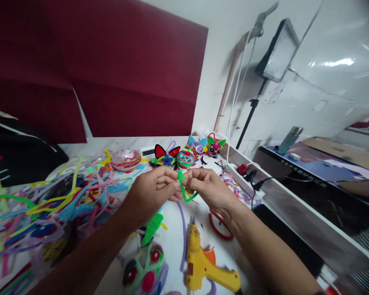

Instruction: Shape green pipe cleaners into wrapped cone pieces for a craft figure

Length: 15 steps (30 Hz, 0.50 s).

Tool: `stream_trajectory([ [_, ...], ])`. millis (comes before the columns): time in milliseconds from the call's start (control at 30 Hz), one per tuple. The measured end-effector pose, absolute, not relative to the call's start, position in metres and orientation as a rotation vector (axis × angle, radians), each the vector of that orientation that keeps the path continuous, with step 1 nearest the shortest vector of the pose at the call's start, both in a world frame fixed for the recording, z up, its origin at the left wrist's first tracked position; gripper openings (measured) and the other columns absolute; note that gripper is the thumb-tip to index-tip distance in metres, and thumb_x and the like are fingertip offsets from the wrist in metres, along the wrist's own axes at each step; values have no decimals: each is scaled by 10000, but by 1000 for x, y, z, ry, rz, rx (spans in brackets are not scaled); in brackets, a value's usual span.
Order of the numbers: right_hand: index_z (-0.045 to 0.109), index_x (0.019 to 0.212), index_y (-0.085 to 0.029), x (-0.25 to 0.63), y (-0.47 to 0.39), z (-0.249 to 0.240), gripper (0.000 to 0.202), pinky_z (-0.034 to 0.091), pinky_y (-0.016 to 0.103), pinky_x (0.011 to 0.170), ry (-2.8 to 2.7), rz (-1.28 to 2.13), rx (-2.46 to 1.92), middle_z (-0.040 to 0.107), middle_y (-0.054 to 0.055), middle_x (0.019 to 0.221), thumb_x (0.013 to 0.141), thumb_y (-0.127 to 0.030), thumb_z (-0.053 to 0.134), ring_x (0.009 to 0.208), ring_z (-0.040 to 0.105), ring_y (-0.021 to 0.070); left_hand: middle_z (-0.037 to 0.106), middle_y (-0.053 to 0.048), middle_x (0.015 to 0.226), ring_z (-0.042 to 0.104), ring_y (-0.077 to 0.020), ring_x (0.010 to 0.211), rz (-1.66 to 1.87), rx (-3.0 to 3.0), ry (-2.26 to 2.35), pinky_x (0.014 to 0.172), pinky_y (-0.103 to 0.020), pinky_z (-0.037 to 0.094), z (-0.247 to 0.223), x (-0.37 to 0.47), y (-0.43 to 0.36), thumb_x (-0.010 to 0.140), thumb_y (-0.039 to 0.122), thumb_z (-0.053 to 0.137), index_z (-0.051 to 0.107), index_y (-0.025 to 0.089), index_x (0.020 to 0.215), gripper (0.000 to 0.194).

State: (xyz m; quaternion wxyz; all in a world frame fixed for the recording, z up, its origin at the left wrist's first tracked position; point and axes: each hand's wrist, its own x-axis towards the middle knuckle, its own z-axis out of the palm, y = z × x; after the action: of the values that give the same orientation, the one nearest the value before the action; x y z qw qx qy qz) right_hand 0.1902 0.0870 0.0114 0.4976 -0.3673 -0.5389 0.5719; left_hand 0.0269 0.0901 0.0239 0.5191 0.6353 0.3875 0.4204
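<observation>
between fingertips, fuzzy green stem

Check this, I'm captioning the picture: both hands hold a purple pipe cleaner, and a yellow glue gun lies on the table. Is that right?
Not quite: the head view shows that the pipe cleaner held by the left hand and right hand is green, not purple. The yellow glue gun does lie on the table.
</observation>
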Motion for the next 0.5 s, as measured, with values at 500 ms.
stream_trajectory([
  [500, 663, 666, -132, 195, 87, 14, 42, 320, 215, 509, -1257, 1498, -811, 559, -42, 520, 658, -170, 679, 479, 447, 65, 700, 7, 606, 693, -159, 598, 915, 1432, 834, 583, -262, 570, 26, 24, 92, 730, 205, 671, 527, 170, 834, 181],
])
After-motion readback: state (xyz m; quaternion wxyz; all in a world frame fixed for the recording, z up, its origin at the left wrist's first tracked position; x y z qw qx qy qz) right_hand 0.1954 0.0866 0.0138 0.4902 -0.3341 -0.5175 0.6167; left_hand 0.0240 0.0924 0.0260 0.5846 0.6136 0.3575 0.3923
